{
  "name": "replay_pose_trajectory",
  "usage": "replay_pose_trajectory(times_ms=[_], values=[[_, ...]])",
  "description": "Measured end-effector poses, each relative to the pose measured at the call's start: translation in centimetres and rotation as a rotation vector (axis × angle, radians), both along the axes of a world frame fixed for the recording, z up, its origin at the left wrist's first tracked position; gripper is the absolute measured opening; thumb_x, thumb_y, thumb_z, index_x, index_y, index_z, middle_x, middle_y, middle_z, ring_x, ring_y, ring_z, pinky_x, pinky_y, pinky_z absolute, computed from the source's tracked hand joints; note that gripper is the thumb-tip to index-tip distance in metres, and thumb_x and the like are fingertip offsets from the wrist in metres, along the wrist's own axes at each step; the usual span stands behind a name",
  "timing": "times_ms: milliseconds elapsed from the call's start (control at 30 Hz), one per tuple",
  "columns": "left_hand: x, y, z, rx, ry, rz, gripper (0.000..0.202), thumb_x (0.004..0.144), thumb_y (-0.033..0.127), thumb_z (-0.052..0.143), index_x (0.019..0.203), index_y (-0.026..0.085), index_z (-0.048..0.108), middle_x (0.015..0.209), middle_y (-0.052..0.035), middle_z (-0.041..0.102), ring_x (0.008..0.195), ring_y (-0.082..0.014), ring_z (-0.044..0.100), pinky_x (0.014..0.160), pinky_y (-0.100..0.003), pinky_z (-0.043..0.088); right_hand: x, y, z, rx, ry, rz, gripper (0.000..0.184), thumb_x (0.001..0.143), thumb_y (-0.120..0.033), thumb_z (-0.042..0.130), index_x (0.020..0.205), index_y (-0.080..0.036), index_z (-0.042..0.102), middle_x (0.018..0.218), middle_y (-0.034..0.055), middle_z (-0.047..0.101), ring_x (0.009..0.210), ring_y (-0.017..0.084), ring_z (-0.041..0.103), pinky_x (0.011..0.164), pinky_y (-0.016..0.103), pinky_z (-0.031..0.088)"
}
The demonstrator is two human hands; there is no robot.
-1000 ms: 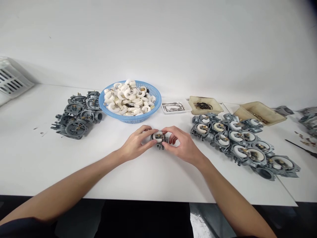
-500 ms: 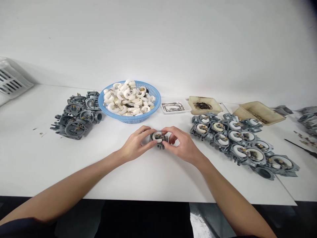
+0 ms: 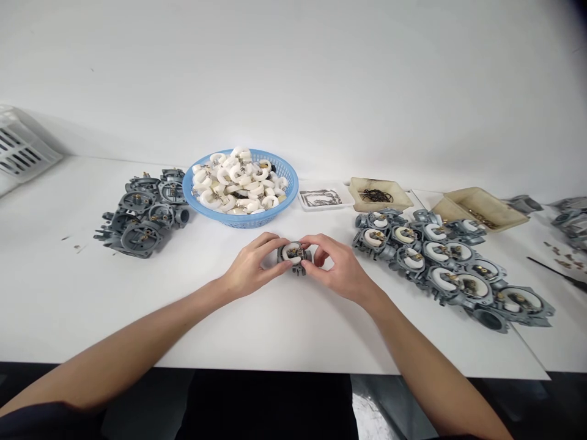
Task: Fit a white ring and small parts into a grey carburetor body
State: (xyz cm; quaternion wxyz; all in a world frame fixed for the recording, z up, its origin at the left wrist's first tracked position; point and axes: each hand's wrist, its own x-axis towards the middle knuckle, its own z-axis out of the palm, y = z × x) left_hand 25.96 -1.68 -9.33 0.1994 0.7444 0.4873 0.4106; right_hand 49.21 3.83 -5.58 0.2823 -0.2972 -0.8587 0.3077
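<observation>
A small grey metal carburetor body (image 3: 298, 269) rests on the white table between my hands, its open bowl side facing up. Inside it sits a white C-shaped float (image 3: 287, 252), with brass parts showing in the middle. My left hand (image 3: 252, 263) grips the body's left side, thumb in front and fingers behind. On the other side my right hand (image 3: 337, 266) is closed on the body, its thumb and index finger near the float's right end. Any small part under those fingertips is too small to make out.
A blue basket (image 3: 241, 220) heaped with white floats stands behind my hands. Grey carburetor bodies (image 3: 142, 235) are piled at left; several with floats (image 3: 444, 281) cover the right. Behind are a white tray (image 3: 316, 206), two beige trays (image 3: 403, 200) (image 3: 504, 223) and, far right, a dark thin tool (image 3: 554, 272).
</observation>
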Motion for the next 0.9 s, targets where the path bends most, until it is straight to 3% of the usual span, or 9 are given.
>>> replay_pose_trajectory(times_ms=[667, 900], values=[[0.2, -0.03, 0.32, -0.001, 0.014, -0.009, 0.039, 0.095, 0.038, 0.069, 0.129, 0.021, 0.062, 0.123, -0.0116, 0.065, 0.114, -0.0259, 0.063, 0.098, -0.039, 0.053, -0.12, 0.0, 0.22, -0.023, -0.01, -0.023, 0.035, 0.091, -0.02, 0.065, 0.125, -0.027, 0.06, 0.11, 0.0019, 0.07, 0.065, 0.011, 0.058, 0.063, 0.025, 0.053], [-0.02, -0.02, -0.12, -0.043, 0.006, -0.006, 0.059, 0.085, 0.04, 0.079, 0.137, 0.023, 0.057, 0.13, -0.0115, 0.064, 0.117, -0.0277, 0.063, 0.098, -0.041, 0.054, -0.11, 0.07, 0.19, -0.041, 0.005, -0.017, 0.037, 0.09, -0.018, 0.065, 0.125, -0.028, 0.06, 0.115, 0.0021, 0.069, 0.066, 0.01, 0.058, 0.069, 0.027, 0.055]])
